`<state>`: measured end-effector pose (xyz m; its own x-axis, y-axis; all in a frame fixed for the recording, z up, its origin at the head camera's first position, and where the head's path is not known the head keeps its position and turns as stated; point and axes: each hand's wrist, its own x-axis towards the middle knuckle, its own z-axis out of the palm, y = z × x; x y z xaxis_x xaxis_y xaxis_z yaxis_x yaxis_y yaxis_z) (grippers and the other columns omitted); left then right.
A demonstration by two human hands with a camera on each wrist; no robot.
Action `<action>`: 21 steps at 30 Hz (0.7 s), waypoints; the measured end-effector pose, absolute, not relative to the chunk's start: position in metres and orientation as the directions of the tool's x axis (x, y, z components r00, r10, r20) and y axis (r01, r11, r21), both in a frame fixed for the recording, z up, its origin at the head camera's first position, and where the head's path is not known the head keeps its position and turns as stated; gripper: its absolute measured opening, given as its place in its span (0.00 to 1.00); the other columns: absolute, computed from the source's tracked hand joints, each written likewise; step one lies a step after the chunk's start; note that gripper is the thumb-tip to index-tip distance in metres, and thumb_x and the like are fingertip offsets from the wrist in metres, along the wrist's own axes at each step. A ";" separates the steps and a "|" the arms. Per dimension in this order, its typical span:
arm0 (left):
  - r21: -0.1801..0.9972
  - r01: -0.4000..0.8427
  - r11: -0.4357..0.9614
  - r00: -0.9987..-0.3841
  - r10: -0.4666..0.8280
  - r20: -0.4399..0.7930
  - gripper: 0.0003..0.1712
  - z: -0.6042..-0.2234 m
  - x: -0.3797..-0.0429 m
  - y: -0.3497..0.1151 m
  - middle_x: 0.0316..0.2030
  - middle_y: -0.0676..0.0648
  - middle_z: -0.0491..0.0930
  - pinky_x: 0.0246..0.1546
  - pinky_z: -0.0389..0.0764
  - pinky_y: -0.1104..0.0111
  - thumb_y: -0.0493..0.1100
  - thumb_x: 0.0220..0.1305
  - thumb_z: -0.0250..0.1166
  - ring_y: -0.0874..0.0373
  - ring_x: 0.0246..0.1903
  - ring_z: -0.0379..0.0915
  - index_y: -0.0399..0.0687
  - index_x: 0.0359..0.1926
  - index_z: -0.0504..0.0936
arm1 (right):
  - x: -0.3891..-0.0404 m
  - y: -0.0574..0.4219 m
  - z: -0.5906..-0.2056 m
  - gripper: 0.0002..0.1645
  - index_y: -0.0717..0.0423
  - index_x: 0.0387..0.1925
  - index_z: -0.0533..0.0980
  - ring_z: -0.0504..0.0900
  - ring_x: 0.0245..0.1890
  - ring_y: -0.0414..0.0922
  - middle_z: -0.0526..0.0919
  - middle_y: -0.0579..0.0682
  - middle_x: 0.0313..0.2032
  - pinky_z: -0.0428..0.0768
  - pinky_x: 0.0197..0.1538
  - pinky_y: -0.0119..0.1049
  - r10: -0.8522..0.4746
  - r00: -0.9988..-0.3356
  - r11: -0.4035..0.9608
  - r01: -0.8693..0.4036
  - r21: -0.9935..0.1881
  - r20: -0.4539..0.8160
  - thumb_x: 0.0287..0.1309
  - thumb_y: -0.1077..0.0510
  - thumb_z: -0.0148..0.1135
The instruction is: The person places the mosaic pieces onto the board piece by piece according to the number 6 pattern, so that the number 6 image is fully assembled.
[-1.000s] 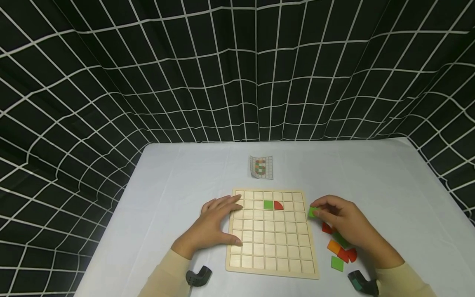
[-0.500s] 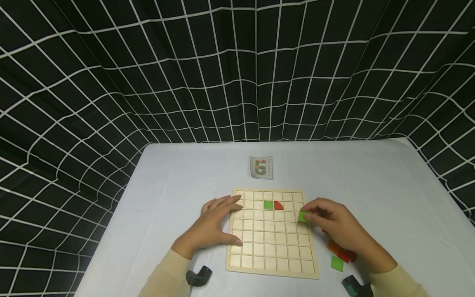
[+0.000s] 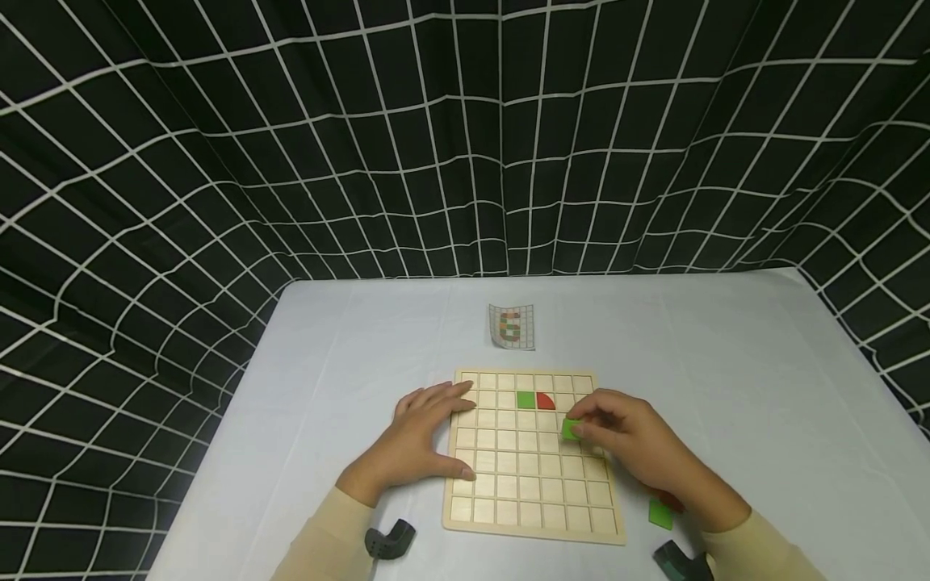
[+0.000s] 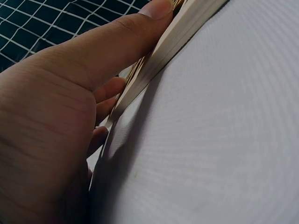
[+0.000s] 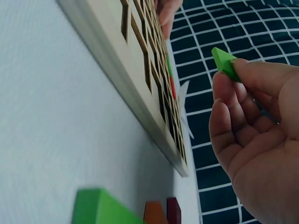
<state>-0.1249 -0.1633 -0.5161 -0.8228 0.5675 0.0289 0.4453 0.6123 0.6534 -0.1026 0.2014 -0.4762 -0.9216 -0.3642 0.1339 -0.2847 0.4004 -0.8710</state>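
A green square tile (image 3: pixel 569 429) is pinched between the thumb and fingers of my right hand (image 3: pixel 630 436), over the right part of a wooden grid board (image 3: pixel 508 489). The right wrist view shows the same green tile (image 5: pixel 223 60) raised above the board's surface. On the board, a second green square (image 3: pixel 526 400) and a red quarter-circle (image 3: pixel 546 401) sit side by side in the second row from the back. My left hand (image 3: pixel 416 448) rests along the board's left edge with fingers spread and its thumb (image 4: pixel 126 37) on the rim.
Beyond the board lies a small paper (image 3: pixel 513 329) printed with a coloured grid pattern. Right of the board, a green piece (image 3: pixel 659 514) shows beside my forearm, which hides other pieces. An orange piece (image 5: pixel 154 213) and a dark red one (image 5: pixel 174 211) appear close up.
My right hand has carried the green tile leftward, from beside the board's right edge to over its grid. The left hand has stayed in place.
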 end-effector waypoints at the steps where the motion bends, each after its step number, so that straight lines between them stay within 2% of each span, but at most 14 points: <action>1: 0.655 0.444 0.612 -0.823 0.567 0.029 0.56 -0.516 -0.125 -0.163 0.84 0.55 0.58 0.77 0.42 0.43 0.70 0.47 0.85 0.52 0.82 0.49 0.57 0.75 0.76 | -0.103 0.200 -0.476 0.08 0.48 0.45 0.87 0.82 0.38 0.43 0.84 0.40 0.37 0.81 0.44 0.33 -0.368 -0.920 0.397 -0.290 -0.871 0.138 0.68 0.63 0.75; 9: 0.663 0.440 0.606 -0.824 0.566 0.030 0.55 -0.519 -0.125 -0.163 0.84 0.54 0.59 0.77 0.41 0.40 0.69 0.48 0.85 0.51 0.82 0.48 0.56 0.74 0.77 | -0.108 0.184 -0.474 0.06 0.46 0.43 0.87 0.81 0.37 0.43 0.84 0.41 0.36 0.81 0.42 0.33 -0.408 -0.907 0.382 -0.276 -0.882 0.108 0.69 0.59 0.76; 15: 0.656 0.440 0.614 -0.825 0.564 0.027 0.55 -0.518 -0.125 -0.163 0.84 0.54 0.59 0.78 0.41 0.41 0.70 0.48 0.85 0.51 0.82 0.48 0.55 0.73 0.77 | -0.113 0.170 -0.476 0.05 0.49 0.44 0.86 0.81 0.37 0.43 0.83 0.42 0.37 0.82 0.41 0.34 -0.453 -0.888 0.372 -0.271 -0.888 0.081 0.70 0.61 0.74; 21: 0.653 0.438 0.617 -0.827 0.562 0.024 0.55 -0.516 -0.125 -0.163 0.84 0.54 0.59 0.78 0.42 0.42 0.69 0.47 0.85 0.52 0.82 0.48 0.55 0.73 0.77 | -0.116 0.161 -0.479 0.05 0.49 0.42 0.85 0.81 0.37 0.43 0.82 0.42 0.36 0.83 0.42 0.35 -0.471 -0.882 0.403 -0.250 -0.880 0.035 0.70 0.62 0.73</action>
<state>-0.1248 -0.1625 -0.5164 -0.8269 0.5618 0.0236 0.4381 0.6174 0.6534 -0.1157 0.1606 -0.4786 -0.8816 -0.4707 0.0349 -0.2500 0.4031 -0.8803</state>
